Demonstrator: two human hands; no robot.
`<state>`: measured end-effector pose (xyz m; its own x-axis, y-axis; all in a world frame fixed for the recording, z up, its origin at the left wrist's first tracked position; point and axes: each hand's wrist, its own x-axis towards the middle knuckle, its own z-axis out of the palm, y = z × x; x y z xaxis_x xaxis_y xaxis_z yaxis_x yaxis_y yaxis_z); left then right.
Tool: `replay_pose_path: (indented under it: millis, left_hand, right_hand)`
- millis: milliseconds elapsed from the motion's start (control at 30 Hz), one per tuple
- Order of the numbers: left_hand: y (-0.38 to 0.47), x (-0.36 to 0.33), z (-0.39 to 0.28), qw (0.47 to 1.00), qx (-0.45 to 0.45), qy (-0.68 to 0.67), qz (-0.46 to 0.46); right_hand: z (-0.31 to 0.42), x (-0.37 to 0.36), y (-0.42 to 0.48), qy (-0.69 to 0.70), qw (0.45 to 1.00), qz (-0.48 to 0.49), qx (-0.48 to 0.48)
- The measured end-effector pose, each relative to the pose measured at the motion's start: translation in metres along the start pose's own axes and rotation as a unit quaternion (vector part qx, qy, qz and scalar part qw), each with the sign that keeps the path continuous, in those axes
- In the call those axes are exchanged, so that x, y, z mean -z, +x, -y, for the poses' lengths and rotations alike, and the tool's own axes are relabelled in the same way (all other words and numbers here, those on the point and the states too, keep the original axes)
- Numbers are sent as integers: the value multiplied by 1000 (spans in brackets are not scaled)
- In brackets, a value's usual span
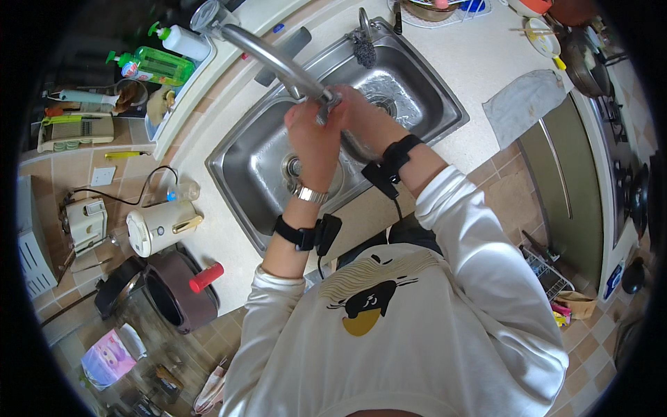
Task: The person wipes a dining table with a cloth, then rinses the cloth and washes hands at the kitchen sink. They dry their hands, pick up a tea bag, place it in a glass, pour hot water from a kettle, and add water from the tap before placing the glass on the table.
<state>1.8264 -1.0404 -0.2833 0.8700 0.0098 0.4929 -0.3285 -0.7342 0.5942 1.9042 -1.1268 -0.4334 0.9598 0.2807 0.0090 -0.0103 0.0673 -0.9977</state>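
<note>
Over the divider of a double-bowl stainless steel sink point(250, 133), both my hands meet under the tip of the curved metal faucet point(276, 57). My left hand point(315, 143), with a metal watch band point(311, 195) at its wrist, has its fingers bent near the spout. My right hand point(359, 117) comes in from the right, its fingers against the left hand. The fingers are blurred and partly covered by the spout, so whether anything is held between them cannot be seen. Wet streaks shine around the drain point(384, 104) in the right bowl.
A dark mesh scrubber point(364, 51) hangs from a smaller tap point(364, 21) at the far rim. Pump bottles point(161, 65) stand on the left ledge. An electric kettle point(161, 228) and an open brown air fryer point(180, 292) are at left, a grey cloth point(526, 107) at right.
</note>
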Motion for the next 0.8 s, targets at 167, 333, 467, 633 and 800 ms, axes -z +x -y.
replay_pose_path:
  millis: [167,333,467,633,800]
  left_hand:
    - [17,-21,-7,998,-68,10,-2]
    - [42,-48,-12,998,-21,-52,25]
    - [61,-69,-17,987,16,-157,38]
    - [74,-79,-22,981,-4,-195,22]
    - [69,-83,-28,958,57,-277,52]
  right_hand:
    - [28,30,8,133,990,38,-9]
    - [46,68,11,400,886,-56,-228]
    - [54,87,7,244,923,-111,-277]
    - [54,115,-13,145,921,-179,-314]
    - [44,139,-35,168,891,-249,-340]
